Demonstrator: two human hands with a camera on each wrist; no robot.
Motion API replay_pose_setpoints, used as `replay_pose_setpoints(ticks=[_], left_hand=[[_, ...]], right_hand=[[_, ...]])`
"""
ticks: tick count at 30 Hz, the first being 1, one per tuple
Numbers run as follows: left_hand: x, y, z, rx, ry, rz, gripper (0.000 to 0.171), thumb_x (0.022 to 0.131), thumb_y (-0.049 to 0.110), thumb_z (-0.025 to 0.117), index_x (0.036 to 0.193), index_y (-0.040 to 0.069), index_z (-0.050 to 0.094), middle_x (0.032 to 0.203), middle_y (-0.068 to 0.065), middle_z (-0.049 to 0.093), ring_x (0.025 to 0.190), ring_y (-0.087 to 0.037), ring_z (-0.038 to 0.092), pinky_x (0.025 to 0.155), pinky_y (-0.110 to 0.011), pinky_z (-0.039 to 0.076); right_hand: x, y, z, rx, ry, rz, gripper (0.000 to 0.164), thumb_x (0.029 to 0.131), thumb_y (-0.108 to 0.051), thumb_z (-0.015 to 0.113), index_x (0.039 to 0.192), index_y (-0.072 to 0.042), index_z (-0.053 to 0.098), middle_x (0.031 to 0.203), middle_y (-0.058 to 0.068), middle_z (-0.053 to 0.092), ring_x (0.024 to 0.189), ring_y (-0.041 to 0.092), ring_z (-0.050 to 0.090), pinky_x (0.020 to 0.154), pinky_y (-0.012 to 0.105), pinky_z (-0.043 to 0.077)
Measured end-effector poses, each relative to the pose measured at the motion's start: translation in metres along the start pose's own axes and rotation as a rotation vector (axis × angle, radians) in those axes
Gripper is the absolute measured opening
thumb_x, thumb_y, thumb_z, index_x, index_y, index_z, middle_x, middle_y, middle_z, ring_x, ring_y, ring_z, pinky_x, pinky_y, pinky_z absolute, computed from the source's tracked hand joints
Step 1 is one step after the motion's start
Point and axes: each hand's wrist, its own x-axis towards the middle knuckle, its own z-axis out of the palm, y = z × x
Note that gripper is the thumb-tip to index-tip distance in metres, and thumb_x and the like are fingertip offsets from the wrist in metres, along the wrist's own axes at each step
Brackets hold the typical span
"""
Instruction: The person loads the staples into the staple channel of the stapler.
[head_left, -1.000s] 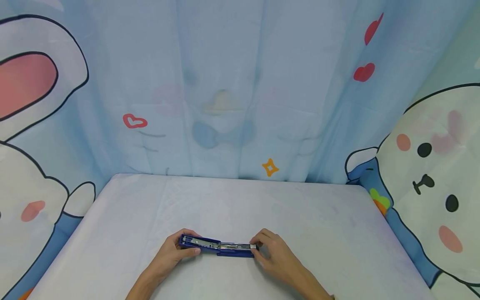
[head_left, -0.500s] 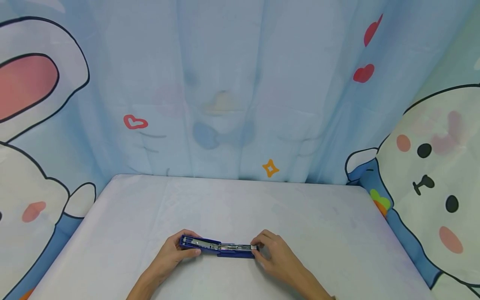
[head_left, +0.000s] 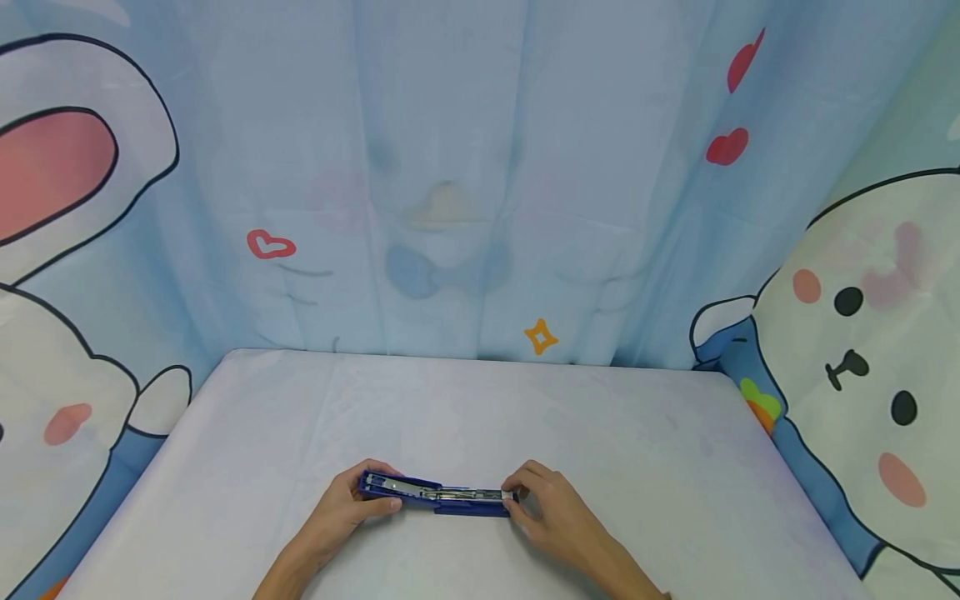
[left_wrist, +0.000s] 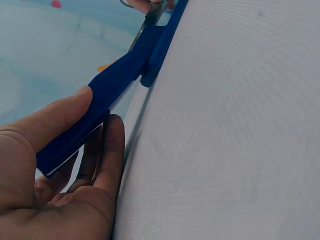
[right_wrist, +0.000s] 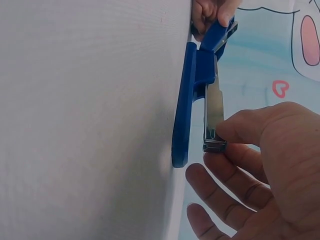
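Observation:
A dark blue stapler [head_left: 472, 507] is swung open almost flat near the front of the table, its metal inside facing up. My left hand [head_left: 347, 498] grips the raised top arm [left_wrist: 117, 75], thumb on the near side and fingers behind and below it. At the other end, my right hand [head_left: 553, 507] pinches the tip of the metal staple magazine [right_wrist: 214, 107] between thumb and forefinger, its other fingers spread loosely. In the right wrist view a gap shows between the magazine and the blue base [right_wrist: 182, 110], which lies along the tabletop.
A white cloth covers the table [head_left: 600, 425]. Behind it hangs a light blue curtain [head_left: 465, 108] printed with hearts and cartoon animals, which also runs along both sides.

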Motion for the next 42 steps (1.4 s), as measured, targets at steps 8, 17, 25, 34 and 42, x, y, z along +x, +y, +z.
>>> replay_pose_setpoints(ticks=[8,17,25,34,42], left_hand=[[-0.0005,0.0012,0.0001,0.002,-0.004,-0.001,0.053,0.087,0.008,0.086,0.132,-0.003,0.061,0.125,-0.005,0.068,0.111,-0.017,0.062,0.089,-0.022,0.054],[0.0005,0.0003,0.0003,-0.004,0.001,-0.006,0.052,0.087,0.008,0.086,0.131,-0.003,0.061,0.124,-0.005,0.068,0.110,-0.017,0.063,0.089,-0.022,0.055],[0.0008,0.0002,0.0005,-0.008,0.000,-0.006,0.051,0.086,0.007,0.086,0.131,-0.003,0.061,0.123,-0.004,0.068,0.110,-0.017,0.063,0.089,-0.022,0.055],[0.0006,0.0011,0.0004,-0.002,-0.002,0.001,0.052,0.087,0.008,0.086,0.131,-0.003,0.061,0.124,-0.004,0.068,0.111,-0.017,0.062,0.089,-0.021,0.055],[0.0008,-0.0004,0.0005,-0.003,-0.001,0.001,0.053,0.087,0.008,0.086,0.132,-0.004,0.061,0.124,-0.004,0.069,0.112,-0.017,0.063,0.090,-0.022,0.055]], right_hand=[[-0.0002,0.0000,-0.0005,-0.003,0.006,-0.003,0.013,0.091,-0.011,0.080,0.098,-0.019,0.074,0.095,-0.014,0.068,0.084,0.002,0.063,0.079,0.027,0.053],[0.0002,-0.0024,-0.0015,0.027,-0.026,0.035,0.012,0.092,-0.010,0.079,0.099,-0.019,0.074,0.097,-0.012,0.068,0.086,0.003,0.062,0.079,0.027,0.055],[0.0005,-0.0024,-0.0015,0.037,-0.035,0.046,0.011,0.093,-0.011,0.079,0.099,-0.018,0.074,0.097,-0.012,0.068,0.086,0.003,0.062,0.079,0.026,0.055],[-0.0005,-0.0002,-0.0007,0.067,-0.035,0.038,0.012,0.093,-0.009,0.079,0.101,-0.016,0.073,0.098,-0.009,0.069,0.086,0.004,0.062,0.078,0.025,0.056],[-0.0010,0.0020,0.0002,0.099,-0.059,0.062,0.014,0.093,-0.009,0.079,0.103,-0.017,0.072,0.100,-0.009,0.068,0.087,0.003,0.062,0.079,0.025,0.057]])
